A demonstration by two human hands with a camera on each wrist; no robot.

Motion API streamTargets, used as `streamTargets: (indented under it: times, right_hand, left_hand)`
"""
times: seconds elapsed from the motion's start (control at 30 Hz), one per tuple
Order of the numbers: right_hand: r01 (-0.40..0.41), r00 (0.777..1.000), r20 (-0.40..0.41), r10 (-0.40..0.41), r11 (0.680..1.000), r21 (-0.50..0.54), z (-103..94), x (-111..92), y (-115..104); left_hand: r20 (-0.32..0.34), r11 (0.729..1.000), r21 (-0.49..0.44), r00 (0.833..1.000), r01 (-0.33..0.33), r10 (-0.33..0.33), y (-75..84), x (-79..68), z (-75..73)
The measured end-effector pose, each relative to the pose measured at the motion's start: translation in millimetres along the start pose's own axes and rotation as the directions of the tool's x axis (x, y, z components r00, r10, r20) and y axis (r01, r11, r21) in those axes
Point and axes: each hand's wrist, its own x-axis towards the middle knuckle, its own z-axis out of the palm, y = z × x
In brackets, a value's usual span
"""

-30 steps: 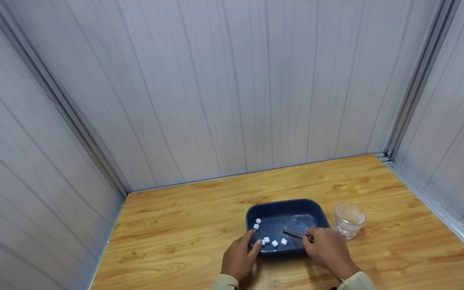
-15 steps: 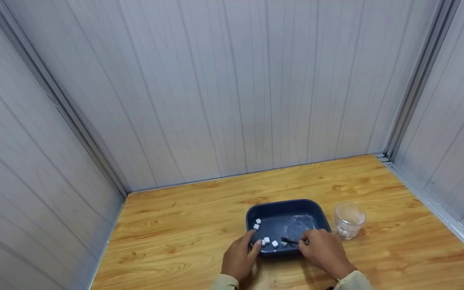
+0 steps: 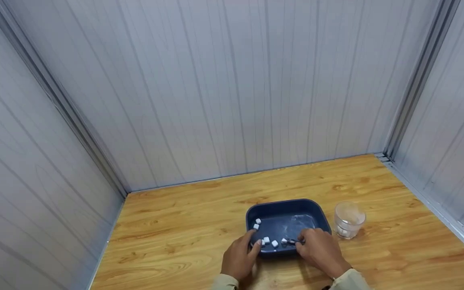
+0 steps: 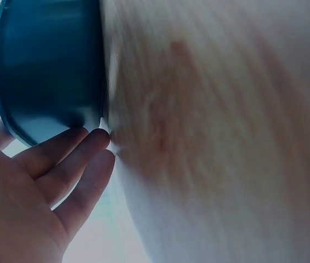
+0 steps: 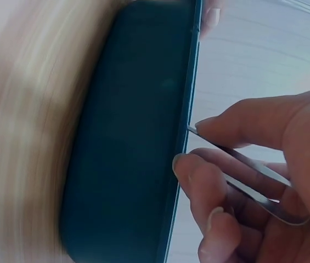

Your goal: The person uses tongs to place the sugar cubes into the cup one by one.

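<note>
A dark blue rectangular tray (image 3: 282,225) rests on the table with several small white cubes inside, two of them along its left wall. My left hand (image 3: 238,257) holds the near left corner, thumb and forefinger over the rim, the other fingers against the outer wall (image 4: 50,71) in the left wrist view. Inside the near side, my right hand (image 3: 321,249) pinches metal tweezers (image 5: 256,167) between thumb and fingers. The tweezers' tips are right at the rightmost white cube (image 3: 284,240) of the near row; another cube (image 3: 275,243) lies just left of it.
To the right of the tray stands a clear glass (image 3: 349,219) with white pieces at its bottom. The wood-patterned table (image 3: 183,225) meets pale panel walls (image 3: 232,88) at the back and both sides.
My right hand has moved slightly left and toward the near side, bringing the tweezers' tips from the tray's middle down to the rightmost near cube. The left hand and tray stay put.
</note>
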Motion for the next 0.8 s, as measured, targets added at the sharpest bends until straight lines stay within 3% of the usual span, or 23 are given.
streamTargets:
  times: [0.8]
  right_hand:
    - [0.035,0.998,-0.042,-0.036,0.999,-0.02,5.7,-1.9,-2.0]
  left_hand:
    - [0.012,1.0,0.002,1.0,0.023,-0.023,0.5,0.8,0.5]
